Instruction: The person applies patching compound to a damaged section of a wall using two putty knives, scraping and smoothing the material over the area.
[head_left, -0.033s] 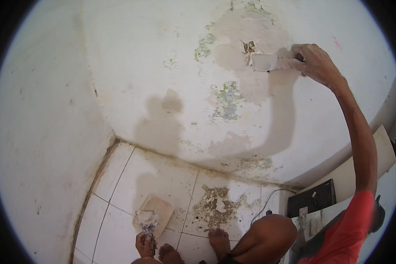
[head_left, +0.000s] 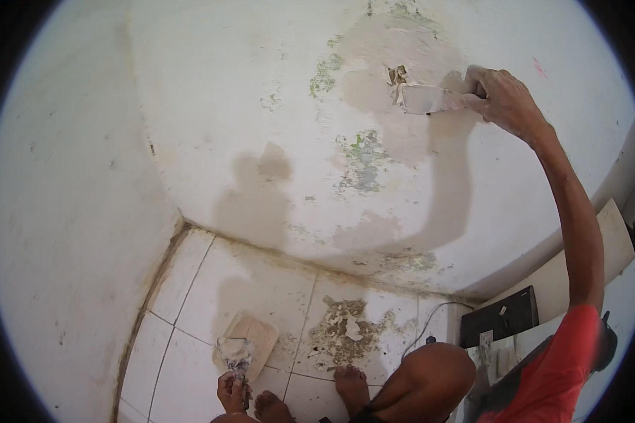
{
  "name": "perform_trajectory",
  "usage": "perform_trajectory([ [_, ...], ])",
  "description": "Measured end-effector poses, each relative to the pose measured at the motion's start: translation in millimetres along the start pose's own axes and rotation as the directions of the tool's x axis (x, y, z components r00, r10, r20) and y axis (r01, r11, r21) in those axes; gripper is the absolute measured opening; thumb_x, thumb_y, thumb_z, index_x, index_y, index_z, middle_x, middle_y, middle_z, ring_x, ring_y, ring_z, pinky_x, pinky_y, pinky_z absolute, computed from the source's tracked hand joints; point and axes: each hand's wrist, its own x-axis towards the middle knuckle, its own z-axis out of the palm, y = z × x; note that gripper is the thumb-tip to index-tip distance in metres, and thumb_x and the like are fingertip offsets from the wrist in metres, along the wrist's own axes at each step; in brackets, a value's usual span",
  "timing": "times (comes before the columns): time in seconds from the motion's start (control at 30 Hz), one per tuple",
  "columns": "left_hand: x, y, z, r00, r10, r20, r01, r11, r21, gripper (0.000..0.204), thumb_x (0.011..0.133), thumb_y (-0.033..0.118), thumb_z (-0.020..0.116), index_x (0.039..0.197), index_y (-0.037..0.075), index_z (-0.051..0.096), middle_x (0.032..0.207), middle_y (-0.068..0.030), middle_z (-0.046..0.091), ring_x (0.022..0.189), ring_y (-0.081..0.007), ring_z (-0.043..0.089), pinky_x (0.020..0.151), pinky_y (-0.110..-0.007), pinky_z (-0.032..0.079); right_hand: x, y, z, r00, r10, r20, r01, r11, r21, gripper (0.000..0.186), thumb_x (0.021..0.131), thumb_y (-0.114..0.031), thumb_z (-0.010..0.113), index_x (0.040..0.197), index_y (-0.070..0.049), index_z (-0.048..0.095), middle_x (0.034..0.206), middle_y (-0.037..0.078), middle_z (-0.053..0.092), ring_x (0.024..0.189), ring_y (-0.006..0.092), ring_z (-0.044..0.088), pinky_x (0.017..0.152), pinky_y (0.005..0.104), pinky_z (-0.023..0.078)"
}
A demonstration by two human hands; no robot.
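My right hand point(head_left: 511, 102) is raised to the wall, fingers closed on a putty knife. The wide, pale-smeared blade of this putty knife point(head_left: 422, 99) lies against the wall beside a small broken hole point(head_left: 398, 75). Around the hole spreads a damp-looking, pinkish filled patch point(head_left: 374, 53). Low down, my left hand point(head_left: 231, 392) grips the dark handle of a second scraper, mostly covered by the fingers. A lump of pale filler point(head_left: 234, 348) sits on this scraper's smeared end, above a shallow pinkish tray point(head_left: 261, 340) on the floor.
Crumbled plaster debris point(head_left: 346, 331) lies on the white floor tiles near my bare feet. Peeling green-stained paint point(head_left: 363, 158) marks the wall below the patch. At the right are a black flat case-like object point(head_left: 499, 317), a thin cable point(head_left: 430, 321) and a leaning pale board point(head_left: 610, 236).
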Motion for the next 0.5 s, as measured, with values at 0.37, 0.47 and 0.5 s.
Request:
perform_trajectory([
  [0.37,-6,19,14,1.0,-0.022,0.01,0.022,1.0,0.019,0.027,0.09,0.014,0.061,0.114,0.005,0.053,0.085,-0.0111,0.064,0.057,-0.0168,0.06,0.045,-0.028,0.047,-17,33,-2,0.966,0.246,-0.076,-0.251,0.966,-0.061,0.045,0.075,-0.046,0.081,0.079,-0.008,0.058,0.064,0.008,0.063,0.06,0.0188,0.06,0.059,0.0335,0.049],
  [0.47,-4,16,16,0.999,-0.052,-0.004,0.052,0.999,0.011,0.023,0.091,0.012,0.06,0.112,0.005,0.053,0.083,-0.0108,0.064,0.056,-0.0165,0.06,0.044,-0.027,0.047,-34,63,-8,0.962,0.26,-0.084,-0.268,0.957,-0.11,0.043,0.077,-0.046,0.079,0.079,-0.008,0.058,0.062,0.006,0.062,0.058,0.0166,0.058,0.056,0.032,0.047],
  [0.5,-5,19,16,0.999,-0.038,-0.001,0.038,0.999,-0.003,0.022,0.091,0.011,0.06,0.111,0.005,0.053,0.083,-0.0105,0.064,0.056,-0.0164,0.059,0.044,-0.027,0.046,-39,71,-9,0.963,0.247,-0.105,-0.26,0.955,-0.139,0.042,0.079,-0.046,0.078,0.078,-0.009,0.058,0.062,0.005,0.061,0.056,0.0154,0.057,0.055,0.0311,0.046],
])
